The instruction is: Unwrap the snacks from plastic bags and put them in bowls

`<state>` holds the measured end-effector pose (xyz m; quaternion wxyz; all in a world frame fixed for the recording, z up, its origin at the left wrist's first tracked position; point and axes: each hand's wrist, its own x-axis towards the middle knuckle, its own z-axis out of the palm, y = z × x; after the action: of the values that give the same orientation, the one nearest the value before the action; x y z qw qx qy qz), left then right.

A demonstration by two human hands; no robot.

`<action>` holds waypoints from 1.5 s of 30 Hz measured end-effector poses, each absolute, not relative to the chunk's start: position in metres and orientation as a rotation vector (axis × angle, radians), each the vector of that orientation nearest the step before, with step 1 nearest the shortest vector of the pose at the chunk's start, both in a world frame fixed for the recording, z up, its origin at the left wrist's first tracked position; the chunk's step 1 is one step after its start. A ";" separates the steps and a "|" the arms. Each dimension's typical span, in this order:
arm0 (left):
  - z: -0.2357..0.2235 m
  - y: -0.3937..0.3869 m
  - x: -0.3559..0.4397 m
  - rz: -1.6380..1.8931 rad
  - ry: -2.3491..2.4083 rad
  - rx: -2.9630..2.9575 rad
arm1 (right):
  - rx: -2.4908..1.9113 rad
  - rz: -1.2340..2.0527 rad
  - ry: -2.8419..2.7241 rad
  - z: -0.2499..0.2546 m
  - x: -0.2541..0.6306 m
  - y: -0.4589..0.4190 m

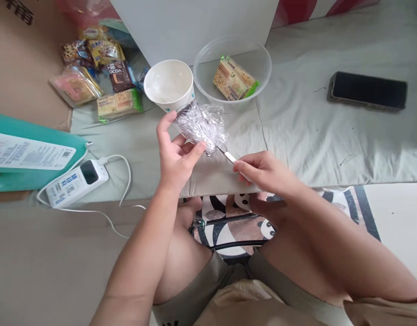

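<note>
Paper bowl (168,86): on the table (296,149), mouth up.
Left hand (176,156): pinching the packet between thumb and fingers.
Clear packet (202,126): above the table, just nearer than the paper bowl; crinkled, long axis unclear.
Thin tool (229,157): slanted, dark tip pointing up-left at the packet's near edge, white handle down-right.
Right hand (262,168): gripping the tool's handle.

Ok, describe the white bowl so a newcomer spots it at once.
Find the large white panel at the back. In front of it, on the left, stands the white bowl, beyond the left hand. Unlike the clear bowl beside it, which holds snack packets, it is opaque.
</note>
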<state>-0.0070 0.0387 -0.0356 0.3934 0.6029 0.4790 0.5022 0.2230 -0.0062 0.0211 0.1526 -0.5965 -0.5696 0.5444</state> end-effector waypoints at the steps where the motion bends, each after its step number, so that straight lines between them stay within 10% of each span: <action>1: -0.038 0.041 -0.010 1.281 1.243 1.500 | -1.753 1.619 -1.617 0.022 0.228 -0.005; 16: -0.032 0.028 0.008 1.011 1.629 2.121 | -2.055 0.181 -1.771 -0.015 0.273 0.014; 24: -0.024 0.039 0.006 1.079 1.396 1.995 | -1.369 0.664 -1.933 -0.016 0.218 0.002; 45: -0.020 0.025 0.019 0.928 1.092 2.176 | -1.506 0.814 -1.707 -0.014 0.224 0.009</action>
<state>0.0187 0.0251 -0.0203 0.2649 0.8052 0.4042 0.3436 0.2238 0.0090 -0.0143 0.3543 -0.5824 -0.6605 0.3148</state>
